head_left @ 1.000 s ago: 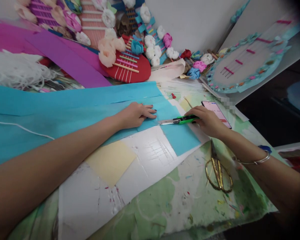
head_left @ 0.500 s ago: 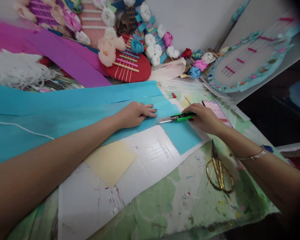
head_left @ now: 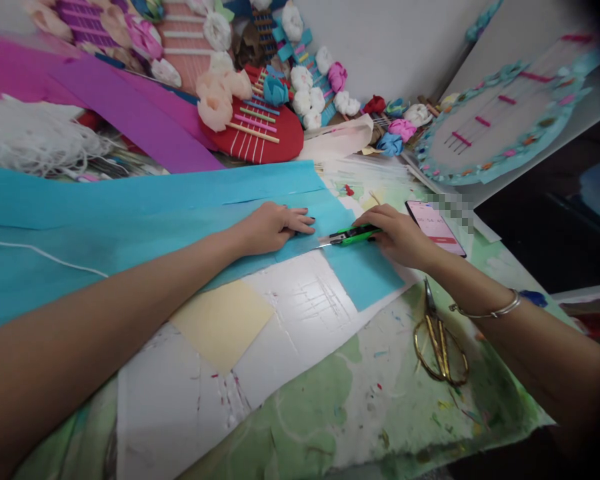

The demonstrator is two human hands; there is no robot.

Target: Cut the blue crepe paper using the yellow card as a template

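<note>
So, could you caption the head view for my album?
Right hand holds a green utility knife at turquoise paper, left hand resting on it; gold-handled scissors lie nearby.

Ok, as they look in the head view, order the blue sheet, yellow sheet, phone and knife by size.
1. Blue sheet, largest by far
2. Yellow sheet
3. Phone and knife: unsure, since the right hand covers part of the knife

I'm working in a craft workspace: paper flowers point(head_left: 301, 102), blue paper point(head_left: 155, 207), scissors point(head_left: 432, 316) and string point(head_left: 35, 137) are crowding my surface point(head_left: 380, 407).
</note>
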